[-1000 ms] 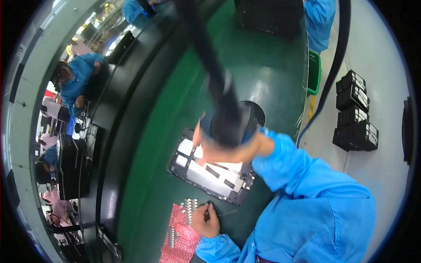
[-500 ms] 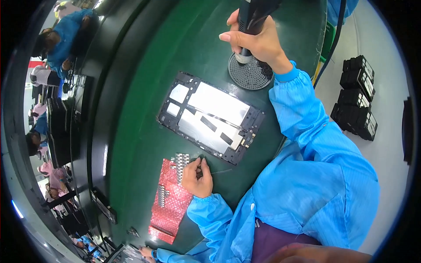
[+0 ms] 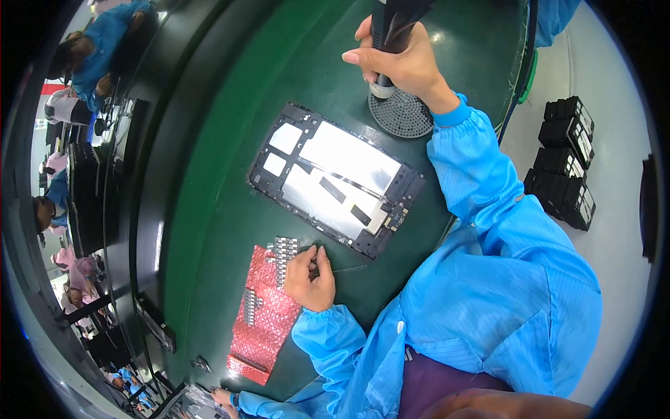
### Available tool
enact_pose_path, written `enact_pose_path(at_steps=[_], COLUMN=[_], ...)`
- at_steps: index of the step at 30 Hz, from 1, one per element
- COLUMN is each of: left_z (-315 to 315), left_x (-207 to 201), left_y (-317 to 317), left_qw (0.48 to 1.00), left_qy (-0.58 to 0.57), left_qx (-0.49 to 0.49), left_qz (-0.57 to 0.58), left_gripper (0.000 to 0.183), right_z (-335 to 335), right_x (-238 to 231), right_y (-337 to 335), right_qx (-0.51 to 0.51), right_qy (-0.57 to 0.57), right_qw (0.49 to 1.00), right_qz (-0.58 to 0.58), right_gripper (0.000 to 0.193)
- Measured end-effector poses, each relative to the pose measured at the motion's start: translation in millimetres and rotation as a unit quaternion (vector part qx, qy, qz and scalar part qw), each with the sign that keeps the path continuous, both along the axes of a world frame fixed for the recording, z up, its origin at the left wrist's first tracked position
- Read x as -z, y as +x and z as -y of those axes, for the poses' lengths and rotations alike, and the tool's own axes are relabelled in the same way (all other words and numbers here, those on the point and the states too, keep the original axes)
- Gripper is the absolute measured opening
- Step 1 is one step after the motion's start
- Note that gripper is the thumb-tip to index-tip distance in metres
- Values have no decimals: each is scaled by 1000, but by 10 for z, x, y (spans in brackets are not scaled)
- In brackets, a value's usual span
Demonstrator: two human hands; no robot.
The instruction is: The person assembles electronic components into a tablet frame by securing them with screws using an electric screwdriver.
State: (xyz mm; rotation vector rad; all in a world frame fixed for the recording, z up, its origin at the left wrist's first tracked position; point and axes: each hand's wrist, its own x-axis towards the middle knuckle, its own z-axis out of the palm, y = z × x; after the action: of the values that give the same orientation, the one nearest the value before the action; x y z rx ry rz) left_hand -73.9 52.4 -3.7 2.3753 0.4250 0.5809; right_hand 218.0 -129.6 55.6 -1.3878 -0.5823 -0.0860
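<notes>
My right hand (image 3: 405,66) is wrapped round a black hand-held tool (image 3: 392,31). The tool's pale metal end points down over the edge of a round grey dish (image 3: 405,119) pitted with small holes. My left hand (image 3: 311,279) rests on the table, thumb and fingers pinched round something dark and small that I cannot make out. Between the two hands lies an opened tablet body (image 3: 335,180), with silver battery panels and a black frame. Beside my left hand, strips of small metal-and-black parts (image 3: 286,255) lie on red bubble wrap (image 3: 262,339).
A green mat (image 3: 230,209) covers the table. Black stacked units (image 3: 562,164) stand on the floor at right. Dark rails (image 3: 150,140) run along the left, with co-workers beyond. Another person's hand (image 3: 222,397) and a small dark object (image 3: 201,364) are at lower left.
The tool's tip has shifted slightly left over the dish with my right hand. The whole view has moved a little. My left hand keeps its pinch beside the bubble wrap.
</notes>
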Motion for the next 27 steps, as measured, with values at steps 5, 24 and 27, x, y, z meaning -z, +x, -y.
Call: enact_pose_path(at_steps=[5,24,27], left_z=[-15,-90,-224], left_x=[-17,-325,-269], left_y=[-23,152,420], left_qw=[1000,939,907], left_qy=[3,-328,-419], left_qx=[5,-106,-45], left_qz=[-4,14,7], left_gripper=[15,12,11], right_z=[-2,-63,-101], right_x=[6,-430,-325], right_y=[-22,-354,-371], right_qx=[-9,-13,-125], right_qy=[5,129,107], right_qw=[1000,991,981], right_qz=[26,10,100], right_gripper=[23,30,28])
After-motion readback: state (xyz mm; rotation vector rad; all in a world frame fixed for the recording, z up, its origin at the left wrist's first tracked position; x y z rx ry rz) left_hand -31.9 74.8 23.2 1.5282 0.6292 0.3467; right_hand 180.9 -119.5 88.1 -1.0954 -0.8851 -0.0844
